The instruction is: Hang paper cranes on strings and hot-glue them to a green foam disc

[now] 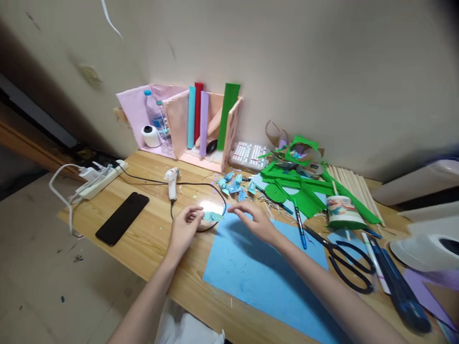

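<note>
My left hand (184,227) is closed in a pinch on a small light-blue paper piece (213,217) at the upper left corner of a blue sheet (261,272). My right hand (253,219) hovers just right of that piece with its fingers spread and holds nothing. A white hot glue gun (172,181) lies a little beyond my left hand, its black cord looping past the paper piece. Several folded light-blue paper bits (232,184) lie beyond my right hand.
On the wooden desk (150,243): a black phone (122,218) and white power strip (100,180) at left; pink organizer (179,124) with coloured rolls at the wall; green cut-outs (297,184), a cup (342,211), blue pen (300,223), black scissors (346,258) and wooden sticks (355,184) at right.
</note>
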`<move>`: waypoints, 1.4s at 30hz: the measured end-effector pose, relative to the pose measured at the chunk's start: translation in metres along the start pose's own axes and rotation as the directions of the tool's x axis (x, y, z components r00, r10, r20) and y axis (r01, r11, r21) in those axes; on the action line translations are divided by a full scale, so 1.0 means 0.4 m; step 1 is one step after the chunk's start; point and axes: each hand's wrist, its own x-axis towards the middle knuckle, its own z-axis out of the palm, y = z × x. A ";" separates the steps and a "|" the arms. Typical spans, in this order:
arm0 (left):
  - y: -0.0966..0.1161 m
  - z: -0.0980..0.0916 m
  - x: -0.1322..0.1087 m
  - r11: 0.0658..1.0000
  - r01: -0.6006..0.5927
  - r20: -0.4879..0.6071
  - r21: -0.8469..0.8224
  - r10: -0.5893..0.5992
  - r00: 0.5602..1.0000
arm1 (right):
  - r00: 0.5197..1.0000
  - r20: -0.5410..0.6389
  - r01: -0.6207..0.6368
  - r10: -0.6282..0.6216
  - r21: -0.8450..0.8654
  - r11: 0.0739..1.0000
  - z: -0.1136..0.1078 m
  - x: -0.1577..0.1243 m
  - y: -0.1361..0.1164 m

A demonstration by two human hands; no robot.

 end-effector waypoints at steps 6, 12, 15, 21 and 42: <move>-0.019 -0.190 -0.014 0.996 -0.083 -0.321 0.045 0.093 0.943 | 0.977 -0.082 -0.193 0.196 0.039 0.980 0.257 0.267 -0.006; -0.042 -0.268 -0.039 0.986 -0.088 -0.449 0.141 0.143 0.882 | 0.955 -0.158 -0.260 0.249 -0.050 0.964 0.436 0.438 -0.030; -0.051 -0.285 -0.035 0.981 -0.082 -0.459 0.173 0.154 0.875 | 0.953 -0.177 -0.258 0.245 -0.053 0.965 0.439 0.445 -0.037; -0.067 -0.314 0.011 0.977 -0.043 -0.424 0.211 0.131 0.896 | 0.977 -0.134 -0.163 0.167 0.035 0.986 0.326 0.297 -0.076; -0.002 -0.248 0.047 0.798 -0.147 -0.083 0.584 0.239 0.968 | 0.999 0.036 -0.038 0.041 -0.100 0.994 0.243 0.011 -0.029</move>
